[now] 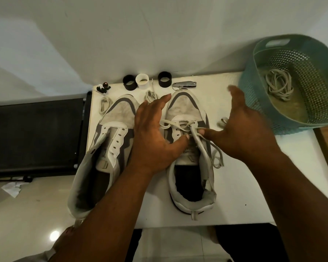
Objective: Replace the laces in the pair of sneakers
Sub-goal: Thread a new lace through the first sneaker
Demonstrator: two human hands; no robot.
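Two grey-and-white sneakers stand side by side on a white table (240, 201), toes away from me. The left sneaker (106, 148) has bare eyelets and no lace. The right sneaker (189, 167) carries a pale lace (180, 123) through its front eyelets, with loose ends trailing off its right side. My left hand (151, 137) lies between the shoes, fingers straight, thumb touching the lace at the tongue. My right hand (242, 127) hovers at the shoe's right, fingers spread, thumb tip against the lace. Two coiled laces, one (104, 104) left and one (150, 95) between the toes, lie on the table.
A teal perforated basket (273, 114) holding a bundle of used laces (278, 86) sits at the table's right. Along the back edge stand two black rings (129, 83), a white ring (142, 81), a nail clipper (185, 84) and small dark beads (102, 87). A black bench (34, 137) is to the left.
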